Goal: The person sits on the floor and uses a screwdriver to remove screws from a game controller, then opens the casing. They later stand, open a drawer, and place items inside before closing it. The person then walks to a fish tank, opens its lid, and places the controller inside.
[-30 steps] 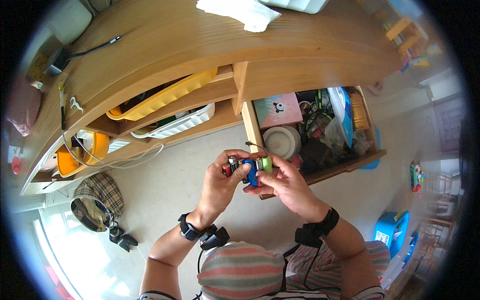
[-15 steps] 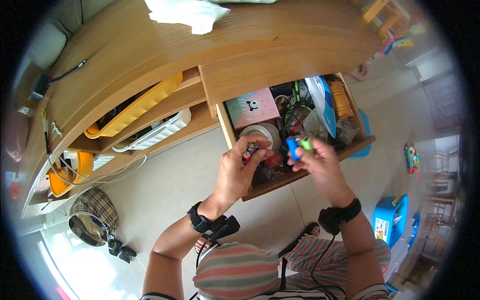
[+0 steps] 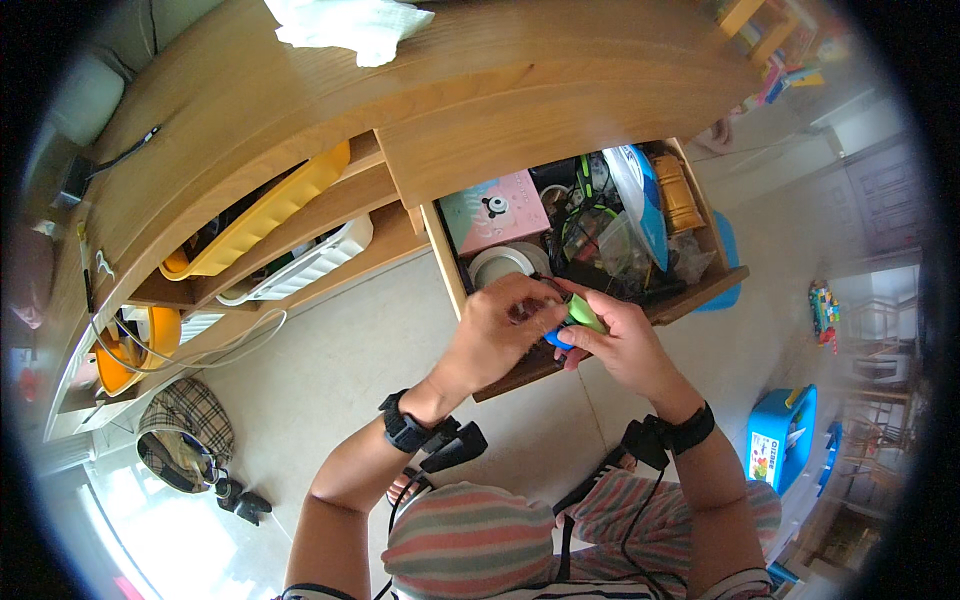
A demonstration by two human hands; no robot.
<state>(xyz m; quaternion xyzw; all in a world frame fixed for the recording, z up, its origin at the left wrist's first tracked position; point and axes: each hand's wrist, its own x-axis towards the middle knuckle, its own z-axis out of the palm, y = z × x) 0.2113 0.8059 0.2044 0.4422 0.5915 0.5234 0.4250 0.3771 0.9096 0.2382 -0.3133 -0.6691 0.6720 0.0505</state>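
Above the front of the open drawer [image 3: 437, 262], my two hands meet. My left hand [image 3: 492, 325] is closed, its fingers curled around several small batteries that showed in the palm a moment ago and are now mostly hidden. Its fingertips touch the end of a blue cylinder [image 3: 558, 338]. My right hand [image 3: 625, 345] pinches that blue cylinder and a light green cylinder [image 3: 585, 314] side by side between thumb and fingers; these look like batteries, too small to be sure. Beneath my left hand lies a white roll of tape [image 3: 503, 262] in the drawer.
In the drawer lie a pink and green box [image 3: 500, 212], a blue and white packet [image 3: 640, 205], an orange-brown ribbed cylinder [image 3: 678, 195], cables and plastic bags. Left are yellow [image 3: 262, 215] and white baskets [image 3: 300, 265] on shelves. A blue bin [image 3: 780, 440] stands at right.
My right hand has moved left with the blue and green cylinders to meet my left hand. My left hand has turned over, its fingers curling inward and hiding the batteries.
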